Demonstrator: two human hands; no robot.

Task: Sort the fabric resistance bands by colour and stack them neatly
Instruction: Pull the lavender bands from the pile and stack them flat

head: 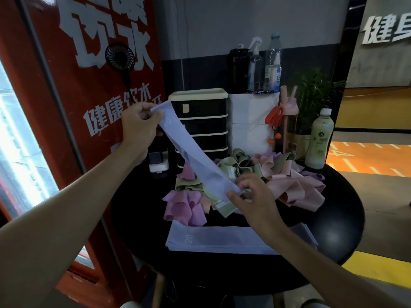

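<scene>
Held band: a pale lilac-blue band printed "20", pulled flat on a slant in the air between the two hands.
Left hand: the left hand is the raised one, with thumb and fingers pinching the band's upper end.
Right hand: the right hand is lower, its curled fingers pinching the bottom end.
Stack: same-coloured bands lie flat under the right wrist, on the person's side.
Heap: loose pink, green and mauve loops are tangled just beyond the right hand, touching or nearly touching the band's bottom end.
Desk: a black round desk carries both stack and heap.
Risk, snagging: the bottom end sits so close to the heap that drawing it back could likely pull a green loop onto the stack and mix the colours.
Risk, skew: the band hangs at an angle to the stack, so lowered without squaring it would probably land crooked.
Risk, brushing: the right forearm crosses over the stack and might shove its layers.
</scene>
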